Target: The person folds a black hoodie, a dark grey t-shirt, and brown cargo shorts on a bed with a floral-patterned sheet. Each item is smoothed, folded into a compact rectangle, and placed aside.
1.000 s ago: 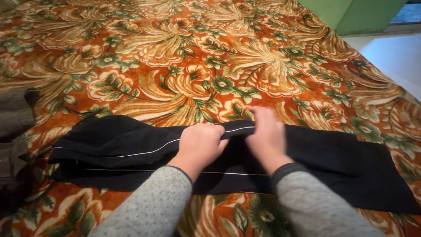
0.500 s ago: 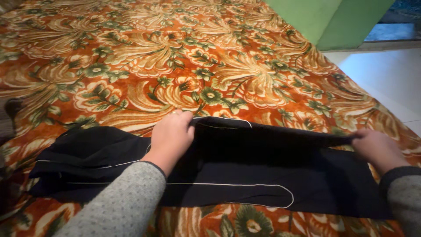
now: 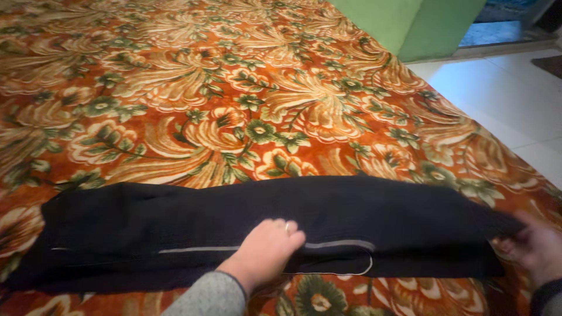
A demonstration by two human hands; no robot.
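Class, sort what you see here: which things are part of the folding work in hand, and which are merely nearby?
In the work:
- black garment with white piping
- left hand, pressing on it
- right hand, holding its end

Merely nearby:
- floral orange bedspread underneath
- green block
- pale tiled floor

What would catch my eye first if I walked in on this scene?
A long black garment with thin white piping lies folded across a bright orange floral bedspread. The left hand presses its near edge at the middle; the right hand grips its end.
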